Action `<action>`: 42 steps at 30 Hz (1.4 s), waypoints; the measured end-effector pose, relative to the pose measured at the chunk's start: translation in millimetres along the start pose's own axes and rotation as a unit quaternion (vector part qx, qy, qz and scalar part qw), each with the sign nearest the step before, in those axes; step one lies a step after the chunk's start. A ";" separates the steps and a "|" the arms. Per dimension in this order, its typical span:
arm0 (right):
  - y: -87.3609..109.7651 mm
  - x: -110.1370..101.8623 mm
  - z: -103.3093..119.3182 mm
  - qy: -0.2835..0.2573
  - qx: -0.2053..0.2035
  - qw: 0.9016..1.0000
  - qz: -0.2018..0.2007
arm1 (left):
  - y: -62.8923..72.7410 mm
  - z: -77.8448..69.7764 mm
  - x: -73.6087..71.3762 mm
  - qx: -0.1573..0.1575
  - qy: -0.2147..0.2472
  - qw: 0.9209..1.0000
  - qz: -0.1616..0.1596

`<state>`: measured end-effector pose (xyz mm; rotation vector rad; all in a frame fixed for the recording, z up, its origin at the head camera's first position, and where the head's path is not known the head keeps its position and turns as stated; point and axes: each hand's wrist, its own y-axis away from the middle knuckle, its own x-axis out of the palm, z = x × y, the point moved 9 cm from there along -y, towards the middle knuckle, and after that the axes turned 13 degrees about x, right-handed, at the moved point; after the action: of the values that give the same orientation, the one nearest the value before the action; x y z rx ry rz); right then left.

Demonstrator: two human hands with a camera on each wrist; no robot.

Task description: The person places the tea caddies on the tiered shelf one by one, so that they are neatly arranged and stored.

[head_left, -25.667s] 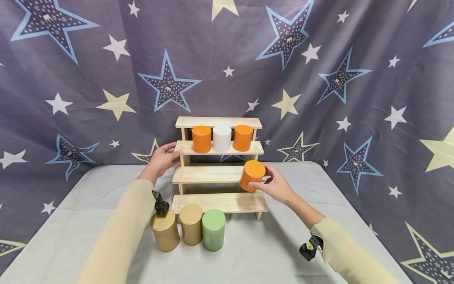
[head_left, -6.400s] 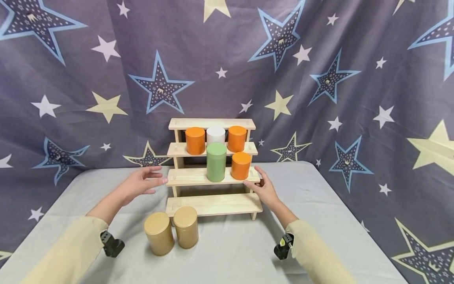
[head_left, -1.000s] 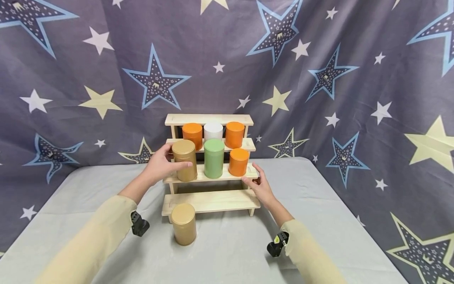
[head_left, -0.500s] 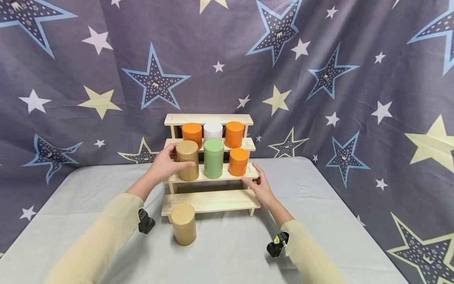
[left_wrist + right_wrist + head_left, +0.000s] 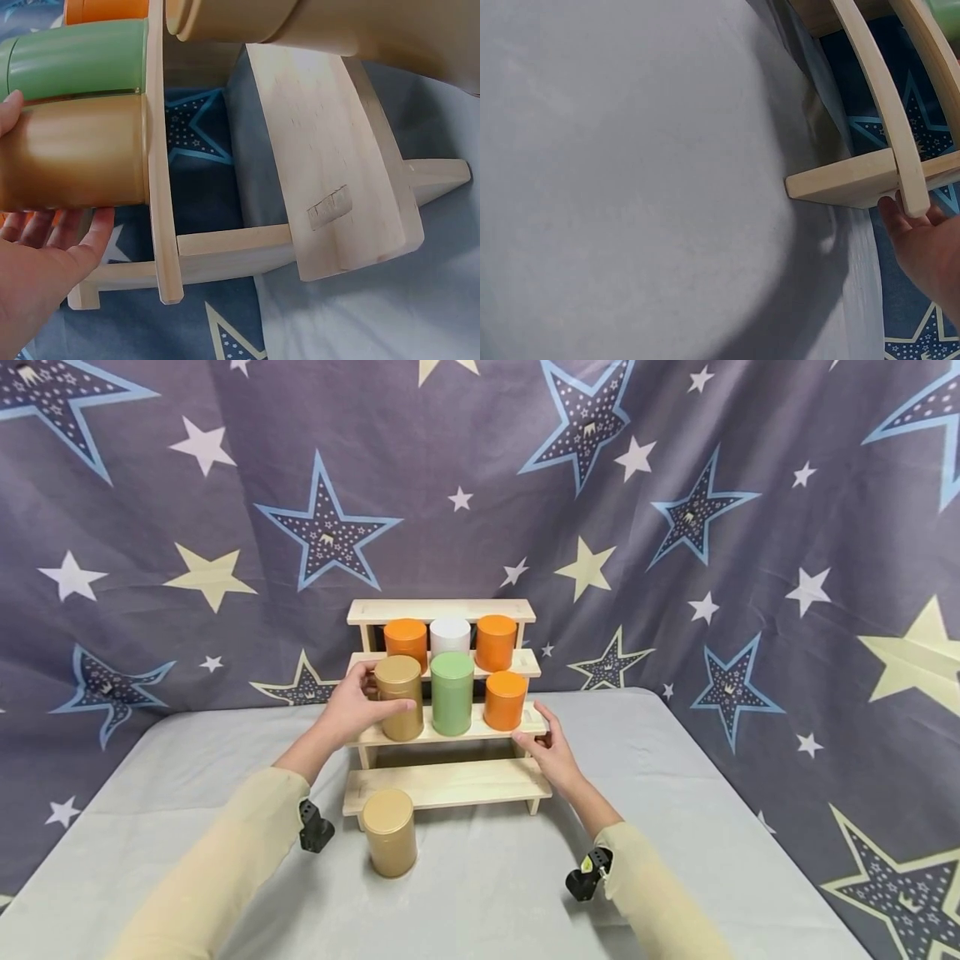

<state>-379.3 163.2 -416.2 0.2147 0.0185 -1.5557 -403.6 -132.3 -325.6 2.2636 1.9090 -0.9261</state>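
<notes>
Left hand (image 5: 347,712) wraps its fingers and thumb round a gold tin (image 5: 399,698), standing upright at the left end of the middle step of the wooden rack (image 5: 447,785), centre of the frame. The tin's long axis runs vertical, and it sits just right of the palm, touching it — the left wrist view shows its base on the step's plank, beside a green tin (image 5: 452,692). It is a plain cylinder with a matte golden sheen and a fitted lid. Right hand (image 5: 556,757) rests with relaxed fingers against the right end of that step, holding nothing. A second gold tin (image 5: 389,832) stands on the bench (image 5: 487,893) at lower centre — nearer the left arm, well apart from either hand.
</notes>
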 end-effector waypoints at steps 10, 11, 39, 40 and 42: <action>-2.7 0.0 -1.8 -0.002 0.007 1.000 -0.001 | -1.2 2.9 2.0 -0.002 0.022 1.000 -0.010; -2.7 0.1 -1.7 -0.001 0.006 1.000 -0.001 | -1.2 3.1 2.2 0.001 0.023 1.000 -0.010; -3.0 -0.5 -2.8 0.003 0.009 1.000 -0.005 | -2.5 7.3 3.2 0.002 0.023 0.999 -0.023; -2.9 -0.5 -2.8 0.005 0.008 1.000 -0.005 | -2.6 7.6 3.2 0.001 0.024 0.999 -0.024; -2.8 -0.6 -2.9 0.005 0.008 1.000 -0.005 | -2.6 7.5 3.1 0.002 0.028 0.999 -0.024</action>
<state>-381.8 164.2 -419.3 0.2352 0.0160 -1.5642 -408.9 -131.9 -332.3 2.2805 1.9943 -0.8812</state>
